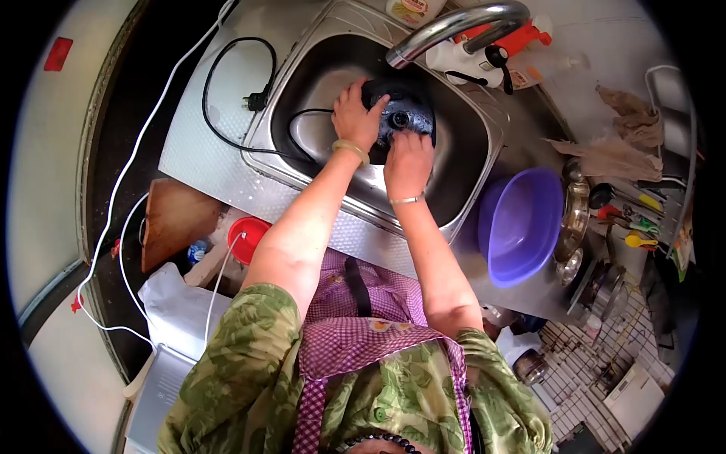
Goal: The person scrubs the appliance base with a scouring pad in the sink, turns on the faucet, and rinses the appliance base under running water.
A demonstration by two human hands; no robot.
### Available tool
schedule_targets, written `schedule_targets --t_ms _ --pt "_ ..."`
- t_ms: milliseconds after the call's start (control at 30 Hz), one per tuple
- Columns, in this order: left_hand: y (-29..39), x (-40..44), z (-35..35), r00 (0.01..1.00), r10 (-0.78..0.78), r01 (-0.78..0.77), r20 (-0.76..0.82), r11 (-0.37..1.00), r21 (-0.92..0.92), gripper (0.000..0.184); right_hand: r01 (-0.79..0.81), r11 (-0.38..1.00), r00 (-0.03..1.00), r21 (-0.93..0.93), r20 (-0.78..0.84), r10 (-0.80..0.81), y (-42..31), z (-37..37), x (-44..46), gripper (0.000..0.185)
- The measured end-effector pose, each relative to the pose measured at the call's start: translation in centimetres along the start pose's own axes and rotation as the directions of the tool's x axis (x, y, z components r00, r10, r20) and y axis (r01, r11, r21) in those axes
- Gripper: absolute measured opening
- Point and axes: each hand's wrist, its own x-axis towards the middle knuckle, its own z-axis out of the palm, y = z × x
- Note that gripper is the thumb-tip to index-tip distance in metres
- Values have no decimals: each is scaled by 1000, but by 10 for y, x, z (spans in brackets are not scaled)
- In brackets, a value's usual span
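Note:
A dark, wet electrical appliance (399, 113) with a round fitting in its middle sits in the metal sink (454, 174). My left hand (358, 117) grips its left side, with the thumb reaching over the top. At the near edge, my right hand (409, 163) presses bent fingers together against the surface; whatever may be under them is hidden. A black power cord (208, 98) runs over the sink's left rim. Its plug (257, 100) lies on the counter beside the basin.
The curved faucet (454, 26) reaches over the sink's far side. Behind it stands a white and red spray bottle (461, 60). A purple basin (522, 227) is at the right, near metal bowls (573, 219). A red tub (248, 240) sits below the counter at left.

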Motion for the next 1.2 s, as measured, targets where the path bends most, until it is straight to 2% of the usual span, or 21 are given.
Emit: schedule_targets --t_ms 133,267,300,400,433,467,533,567,667,700,800,867,933,967,1067,1100,1200 --pt "8 -3 1 1000 -13 13 12 999 44 64 36 997 998 73 44 -39 7 -22 -17 18" --pt "6 -10 1 1000 -31 31 -6 1000 2 64 -10 999 999 -35 31 12 9 -10 8 15" --pt "3 -11 2 999 -26 27 -19 999 29 64 19 1000 1000 -12 12 -19 7 -9 1 24" --pt "6 -11 8 998 -4 7 -58 998 59 62 31 988 988 151 142 -53 16 -31 -19 18" --pt "8 -13 9 998 -5 9 -66 998 57 61 6 957 986 290 160 -54 25 -39 -15 16" --pt "8 -17 8 997 -10 14 -70 998 60 61 -14 937 998 348 62 -8 33 -43 -9 21" --pt "11 -22 6 997 -23 28 -76 998 63 61 -194 910 981 367 83 175 28 -58 27 24" --pt "14 -23 5 996 -29 34 -81 997 64 61 -182 930 981 320 1 192 33 -46 35 29" --pt "17 -25 4 994 -25 33 -109 997 76 60 -111 993 954 -47 274 119 44 -31 45 31" --pt "16 -26 5 994 -36 43 -103 997 66 61 -51 984 952 -170 289 99 41 -33 52 28" --pt "14 -26 4 994 -55 61 -99 997 52 62 -103 994 957 -21 272 105 70 -18 56 19" --pt "15 -26 7 992 -62 69 -109 996 55 63 44 999 953 9 299 -45 55 -30 41 23" --pt "15 -25 6 991 -80 85 -104 996 38 62 94 986 941 140 312 -135 36 -39 14 22" --pt "14 -24 5 991 -86 90 -99 995 38 62 110 979 971 173 191 -143 34 -39 9 15" --pt "15 -28 8 989 -88 93 -119 995 37 62 57 998 991 4 125 -57 38 -30 25 17" --pt "14 -30 7 988 -94 100 -124 994 40 62 17 999 997 37 74 -20 35 -25 21 19" --pt "14 -26 7 983 -108 112 -147 993 24 62 27 990 996 142 84 -39 16 -20 -1 23"
